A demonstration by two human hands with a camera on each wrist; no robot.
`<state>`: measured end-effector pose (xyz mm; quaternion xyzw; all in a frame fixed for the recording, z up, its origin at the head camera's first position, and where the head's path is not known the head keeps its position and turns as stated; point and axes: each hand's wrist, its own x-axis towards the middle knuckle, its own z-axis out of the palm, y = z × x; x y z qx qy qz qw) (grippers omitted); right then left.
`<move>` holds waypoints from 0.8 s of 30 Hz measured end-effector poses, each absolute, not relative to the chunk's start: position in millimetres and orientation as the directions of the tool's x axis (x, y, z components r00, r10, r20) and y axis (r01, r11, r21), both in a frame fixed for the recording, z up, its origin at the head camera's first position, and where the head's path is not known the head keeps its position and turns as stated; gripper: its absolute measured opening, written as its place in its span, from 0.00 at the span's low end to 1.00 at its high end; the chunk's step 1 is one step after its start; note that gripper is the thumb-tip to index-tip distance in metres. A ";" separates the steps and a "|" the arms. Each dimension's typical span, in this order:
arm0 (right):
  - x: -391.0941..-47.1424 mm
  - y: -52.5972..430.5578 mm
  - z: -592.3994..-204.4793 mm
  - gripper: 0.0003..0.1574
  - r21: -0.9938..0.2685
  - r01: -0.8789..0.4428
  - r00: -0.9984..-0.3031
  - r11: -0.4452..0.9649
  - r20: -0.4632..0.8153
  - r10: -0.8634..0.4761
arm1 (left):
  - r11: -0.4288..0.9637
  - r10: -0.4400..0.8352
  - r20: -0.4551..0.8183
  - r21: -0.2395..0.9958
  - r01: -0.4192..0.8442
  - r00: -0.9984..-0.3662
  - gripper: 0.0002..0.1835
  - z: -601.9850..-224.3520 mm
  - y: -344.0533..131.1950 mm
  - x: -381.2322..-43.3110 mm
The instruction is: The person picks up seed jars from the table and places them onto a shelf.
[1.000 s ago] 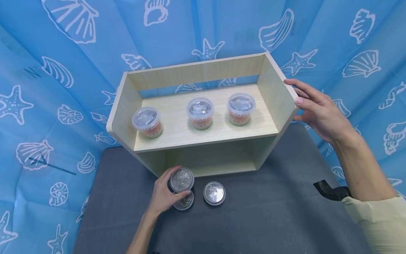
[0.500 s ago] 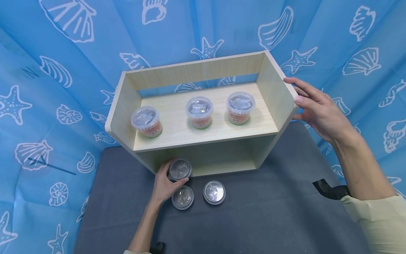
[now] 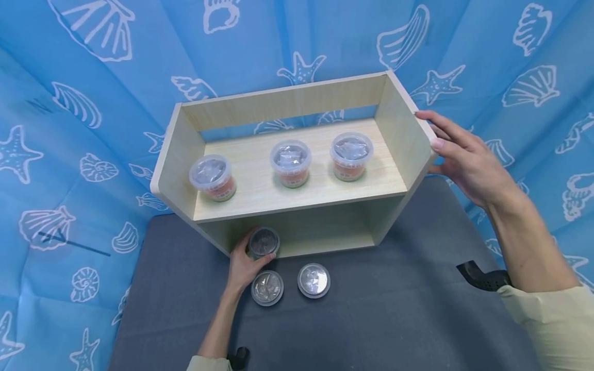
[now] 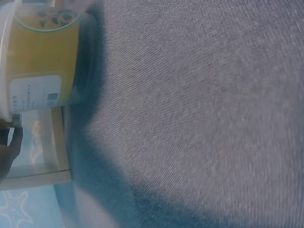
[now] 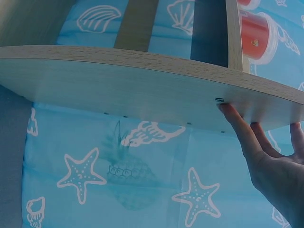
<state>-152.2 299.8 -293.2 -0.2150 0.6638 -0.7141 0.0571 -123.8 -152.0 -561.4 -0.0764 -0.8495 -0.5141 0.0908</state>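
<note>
My left hand [image 3: 244, 265] grips a round lidded plastic tub [image 3: 264, 241] at the front left of the wooden shelf's lower compartment. In the left wrist view, a tub with yellow contents [image 4: 45, 54] looms close and hides most of that hand; only a finger and part of the hand show at the left edge. My right hand [image 3: 473, 162] rests against the right side panel of the shelf unit [image 3: 250, 193]. Seen from the right wrist, its extended fingers [image 5: 242, 130] touch the panel's outer face.
On the upper board stand three clear-lidded tubs with orange-red contents: left [image 3: 212, 178], middle [image 3: 291, 163] and right [image 3: 351, 156]. Two more lidded tubs sit on the grey cloth before the unit, one left [image 3: 267, 287] and one right [image 3: 313, 281]. A blue shell-print curtain [image 3: 55, 170] hangs behind.
My left hand has carried its tub forward, from above the left table tub to the lower compartment's front, uncovering that table tub. My right hand keeps its place on the panel.
</note>
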 end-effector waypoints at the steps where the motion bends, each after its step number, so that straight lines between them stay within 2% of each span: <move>1: -152.2 299.2 -292.9 0.32 -0.973 -0.204 -0.901 -0.111 0.231 -0.367 | 0.458 0.032 0.232 0.861 0.221 -0.972 0.45 -562.6 -152.0 -124.2; 14: -150.2 297.6 -292.9 0.32 -0.974 -0.205 -0.911 -0.092 0.225 -0.347 | 0.482 -0.020 0.172 0.865 0.142 -0.985 0.46 -569.3 -150.7 -124.3; 24: -149.5 297.0 -293.4 0.32 -0.976 -0.203 -0.916 -0.078 0.218 -0.336 | 0.463 -0.045 0.165 0.877 0.126 -0.985 0.44 -576.3 -149.3 -124.1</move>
